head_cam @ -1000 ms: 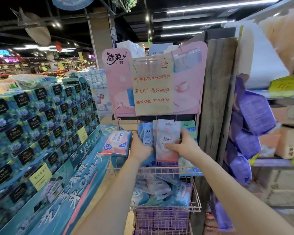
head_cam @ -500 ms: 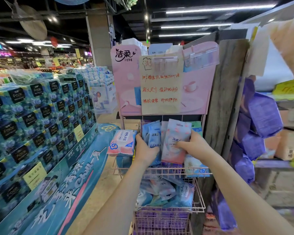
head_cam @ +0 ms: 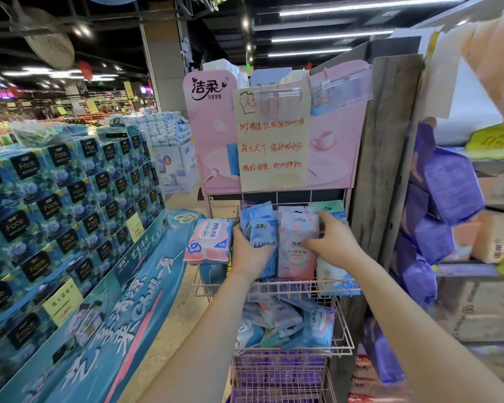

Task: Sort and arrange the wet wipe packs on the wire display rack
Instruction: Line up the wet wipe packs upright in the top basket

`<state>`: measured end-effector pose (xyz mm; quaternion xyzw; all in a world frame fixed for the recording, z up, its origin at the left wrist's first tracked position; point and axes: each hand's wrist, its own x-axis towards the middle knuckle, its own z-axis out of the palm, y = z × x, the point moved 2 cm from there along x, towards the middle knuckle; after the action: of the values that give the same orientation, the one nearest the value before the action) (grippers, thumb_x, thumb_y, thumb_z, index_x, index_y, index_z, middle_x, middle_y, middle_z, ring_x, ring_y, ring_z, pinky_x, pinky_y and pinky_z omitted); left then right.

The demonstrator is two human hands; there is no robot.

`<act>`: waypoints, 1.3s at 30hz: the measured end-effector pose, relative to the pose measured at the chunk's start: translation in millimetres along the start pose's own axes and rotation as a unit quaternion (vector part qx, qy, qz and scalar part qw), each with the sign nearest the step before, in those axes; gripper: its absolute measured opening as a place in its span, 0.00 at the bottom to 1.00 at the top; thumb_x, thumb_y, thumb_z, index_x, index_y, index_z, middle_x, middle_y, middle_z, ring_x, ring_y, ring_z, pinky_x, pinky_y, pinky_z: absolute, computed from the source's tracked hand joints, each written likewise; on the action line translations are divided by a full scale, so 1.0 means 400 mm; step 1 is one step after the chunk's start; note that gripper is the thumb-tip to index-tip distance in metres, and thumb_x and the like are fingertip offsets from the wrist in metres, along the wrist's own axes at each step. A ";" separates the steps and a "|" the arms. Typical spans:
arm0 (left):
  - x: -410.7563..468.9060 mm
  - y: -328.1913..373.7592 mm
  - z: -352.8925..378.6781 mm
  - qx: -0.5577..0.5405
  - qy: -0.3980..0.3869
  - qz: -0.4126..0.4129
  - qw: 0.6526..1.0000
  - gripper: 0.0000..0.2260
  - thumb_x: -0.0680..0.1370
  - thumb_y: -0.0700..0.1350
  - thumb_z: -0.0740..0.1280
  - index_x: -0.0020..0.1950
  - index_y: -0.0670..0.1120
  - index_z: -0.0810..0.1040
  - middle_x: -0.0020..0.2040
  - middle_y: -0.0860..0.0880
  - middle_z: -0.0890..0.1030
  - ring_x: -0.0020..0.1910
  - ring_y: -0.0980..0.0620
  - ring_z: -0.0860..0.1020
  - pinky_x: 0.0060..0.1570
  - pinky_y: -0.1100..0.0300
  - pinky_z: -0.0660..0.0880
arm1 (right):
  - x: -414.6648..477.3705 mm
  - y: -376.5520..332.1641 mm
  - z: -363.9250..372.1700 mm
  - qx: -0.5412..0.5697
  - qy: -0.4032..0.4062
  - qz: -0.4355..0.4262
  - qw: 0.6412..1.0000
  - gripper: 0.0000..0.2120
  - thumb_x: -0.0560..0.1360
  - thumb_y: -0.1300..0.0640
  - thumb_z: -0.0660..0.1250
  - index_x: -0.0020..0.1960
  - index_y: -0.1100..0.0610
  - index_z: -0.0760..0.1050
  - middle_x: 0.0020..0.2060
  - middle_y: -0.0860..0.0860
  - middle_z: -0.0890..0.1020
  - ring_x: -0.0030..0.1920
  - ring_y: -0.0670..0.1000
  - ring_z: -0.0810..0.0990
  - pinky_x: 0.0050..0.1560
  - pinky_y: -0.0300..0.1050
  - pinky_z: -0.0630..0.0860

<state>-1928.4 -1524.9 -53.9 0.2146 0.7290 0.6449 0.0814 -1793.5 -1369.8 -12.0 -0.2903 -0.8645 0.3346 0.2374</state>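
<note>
A pink wire display rack (head_cam: 342, 349) stands in front of me with wet wipe packs upright in its top basket. My left hand (head_cam: 249, 251) grips the blue packs (head_cam: 262, 234) at the left of the row. My right hand (head_cam: 330, 242) holds a pink pack (head_cam: 296, 245) in the middle, thumb on its front and fingers over its top right corner. Green and white packs (head_cam: 332, 274) stand behind and to the right. A larger pink and blue pack (head_cam: 210, 242) lies at the basket's left end. Loose packs (head_cam: 285, 324) fill the second basket.
A pink header board with a handwritten paper sign (head_cam: 271, 141) tops the rack. Stacked blue tissue boxes (head_cam: 56, 199) fill a display on the left. A wooden post (head_cam: 384, 155) and shelves with purple packs (head_cam: 445, 184) stand on the right. Purple packs sit in the lowest basket (head_cam: 280, 376).
The view has shifted a little closer and to the right. My right hand has slid up from the pink pack's side to its top right corner. My left hand stays on the blue packs.
</note>
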 end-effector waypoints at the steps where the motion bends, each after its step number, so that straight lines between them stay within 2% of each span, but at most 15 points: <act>1: -0.002 0.001 0.001 -0.008 0.006 0.000 1.000 0.29 0.73 0.29 0.74 0.68 0.46 0.66 0.55 0.52 0.79 0.47 0.66 0.77 0.38 0.76 0.73 | 0.002 -0.004 0.001 -0.003 0.005 -0.007 1.000 0.34 0.69 0.53 0.75 0.72 0.53 0.69 0.58 0.52 0.82 0.61 0.57 0.78 0.58 0.54 0.79; 3: -0.007 0.003 0.002 -0.023 0.012 0.001 1.000 0.29 0.73 0.28 0.73 0.68 0.46 0.66 0.56 0.50 0.79 0.48 0.63 0.79 0.41 0.72 0.75 | 0.012 -0.009 0.003 -0.052 0.034 -0.029 0.998 0.31 0.71 0.53 0.75 0.72 0.54 0.70 0.58 0.54 0.81 0.61 0.58 0.77 0.58 0.53 0.77; 7: -0.013 0.017 0.002 -0.036 0.008 -0.006 0.999 0.29 0.74 0.28 0.70 0.70 0.47 0.65 0.55 0.49 0.80 0.49 0.57 0.81 0.44 0.64 0.77 | 0.021 -0.014 0.003 -0.229 0.090 -0.076 0.966 0.34 0.72 0.44 0.73 0.74 0.52 0.68 0.63 0.55 0.78 0.64 0.61 0.72 0.60 0.54 0.70; 12: -0.009 0.022 0.001 -0.028 -0.008 -0.027 0.999 0.31 0.75 0.30 0.69 0.71 0.51 0.61 0.58 0.49 0.78 0.53 0.51 0.80 0.41 0.65 0.74 | 0.022 -0.008 0.019 -0.304 0.113 -0.125 0.938 0.33 0.73 0.41 0.73 0.74 0.49 0.68 0.60 0.56 0.79 0.62 0.61 0.74 0.60 0.54 0.70; 14: -0.012 0.026 0.001 -0.016 -0.021 -0.029 0.999 0.38 0.77 0.30 0.69 0.81 0.49 0.55 0.65 0.50 0.77 0.57 0.52 0.77 0.50 0.62 0.75 | 0.020 -0.008 0.022 -0.298 0.126 -0.120 0.939 0.34 0.72 0.41 0.74 0.73 0.51 0.68 0.59 0.56 0.80 0.60 0.61 0.75 0.58 0.54 0.71; 17: -0.013 0.031 0.001 -0.015 -0.028 -0.028 0.999 0.41 0.78 0.30 0.69 0.83 0.47 0.50 0.70 0.51 0.73 0.61 0.53 0.74 0.60 0.61 0.70 | 0.010 -0.025 0.026 -0.243 0.134 -0.133 0.951 0.33 0.73 0.46 0.73 0.74 0.53 0.68 0.61 0.55 0.79 0.62 0.60 0.74 0.61 0.54 0.70; 21: -0.016 0.033 0.002 -0.031 -0.018 -0.033 0.999 0.41 0.77 0.29 0.68 0.83 0.47 0.51 0.71 0.47 0.73 0.63 0.53 0.74 0.58 0.61 0.72 | 0.014 -0.076 0.046 -0.126 0.073 -0.148 0.978 0.30 0.75 0.53 0.67 0.76 0.50 0.65 0.66 0.51 0.77 0.65 0.56 0.74 0.67 0.57 0.70; 23: -0.017 0.031 0.000 -0.036 -0.010 -0.022 0.999 0.36 0.76 0.27 0.68 0.79 0.46 0.58 0.63 0.46 0.77 0.58 0.51 0.78 0.48 0.67 0.76 | 0.020 -0.094 0.057 -0.067 0.017 -0.139 0.988 0.35 0.74 0.54 0.69 0.78 0.48 0.61 0.68 0.49 0.76 0.63 0.54 0.77 0.64 0.59 0.75; 26: -0.021 0.029 -0.006 -0.030 -0.003 -0.002 1.000 0.30 0.76 0.27 0.68 0.73 0.46 0.63 0.53 0.52 0.78 0.49 0.58 0.79 0.37 0.75 0.75 | 0.021 -0.108 0.072 -0.004 -0.063 -0.133 0.989 0.48 0.70 0.56 0.74 0.81 0.42 0.51 0.71 0.49 0.74 0.60 0.51 0.79 0.60 0.55 0.80; 28: -0.020 0.026 -0.005 -0.029 -0.002 0.003 1.000 0.30 0.76 0.29 0.70 0.73 0.46 0.62 0.55 0.51 0.79 0.52 0.56 0.80 0.42 0.73 0.77 | 0.027 -0.115 0.078 0.035 -0.091 -0.134 0.986 0.53 0.70 0.59 0.76 0.82 0.40 0.46 0.70 0.47 0.73 0.55 0.47 0.79 0.58 0.49 0.80; 30: -0.023 0.029 -0.002 -0.026 0.001 0.007 1.000 0.33 0.77 0.32 0.72 0.77 0.44 0.59 0.61 0.46 0.79 0.60 0.49 0.80 0.54 0.63 0.78 | 0.036 -0.127 0.085 0.031 -0.107 -0.144 0.983 0.55 0.69 0.60 0.76 0.82 0.40 0.45 0.73 0.47 0.70 0.62 0.48 0.76 0.64 0.48 0.76; 31: -0.025 0.030 0.000 -0.021 0.003 0.003 1.000 0.35 0.77 0.32 0.71 0.78 0.43 0.57 0.64 0.45 0.78 0.61 0.48 0.79 0.57 0.59 0.77 | 0.041 -0.134 0.090 0.009 -0.109 -0.152 0.982 0.54 0.69 0.59 0.76 0.82 0.41 0.46 0.74 0.49 0.70 0.68 0.51 0.73 0.67 0.48 0.74; 33: -0.029 0.035 0.004 0.004 0.007 -0.007 1.000 0.36 0.78 0.32 0.70 0.79 0.41 0.52 0.64 0.45 0.76 0.61 0.49 0.77 0.56 0.61 0.73 | 0.050 -0.148 0.096 -0.041 -0.104 -0.160 0.981 0.50 0.69 0.60 0.74 0.83 0.45 0.50 0.74 0.53 0.69 0.72 0.55 0.70 0.69 0.49 0.71; 36: -0.033 0.040 0.011 0.077 0.009 -0.038 0.996 0.35 0.80 0.35 0.69 0.78 0.38 0.49 0.67 0.41 0.76 0.65 0.42 0.78 0.55 0.58 0.71 | 0.069 -0.157 0.098 -0.059 -0.110 -0.148 0.981 0.44 0.69 0.59 0.76 0.80 0.52 0.60 0.70 0.54 0.71 0.70 0.56 0.71 0.67 0.49 0.71; 39: -0.034 0.055 0.020 0.182 0.010 -0.098 0.978 0.36 0.81 0.44 0.70 0.77 0.37 0.48 0.70 0.38 0.73 0.67 0.38 0.76 0.58 0.51 0.73 | 0.081 -0.153 0.099 -0.075 -0.106 -0.143 0.981 0.40 0.66 0.53 0.80 0.74 0.54 0.69 0.67 0.53 0.74 0.66 0.55 0.73 0.62 0.46 0.71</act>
<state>-1908.5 -1521.9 -35.8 0.1466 0.8524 0.4926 0.0966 -1861.7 -1403.0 12.5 -0.1433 -0.9399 0.2604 0.1678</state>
